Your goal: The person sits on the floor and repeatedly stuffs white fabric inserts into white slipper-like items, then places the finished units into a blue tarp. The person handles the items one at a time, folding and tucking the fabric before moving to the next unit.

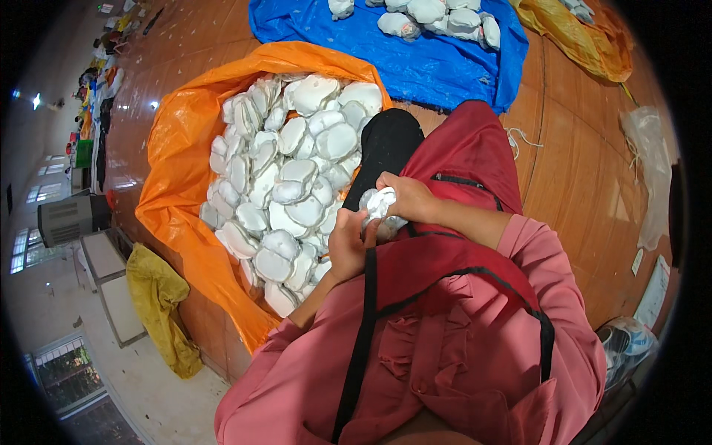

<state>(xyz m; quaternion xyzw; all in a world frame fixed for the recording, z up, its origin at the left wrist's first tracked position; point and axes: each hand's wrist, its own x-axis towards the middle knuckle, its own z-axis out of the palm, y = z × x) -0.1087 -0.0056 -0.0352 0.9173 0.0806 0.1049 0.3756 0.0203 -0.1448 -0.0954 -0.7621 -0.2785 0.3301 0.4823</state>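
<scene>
One crumpled, glossy white piece [380, 202] that I monitor near mid-view is grasped by the fingers of the left hand [347, 243] at its 7 o'clock and right hand [408, 196] at its 3 o'clock, orange plastic sheeting [174, 159] with rounded white pieces [294, 178] lying at 10 o'clock.

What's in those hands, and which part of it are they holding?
A crumpled white bundle: left hand at its lower left edge, right hand at its upper right.

White pieces [295, 182], orange sack [178, 141], blue sheet [452, 70]
</scene>
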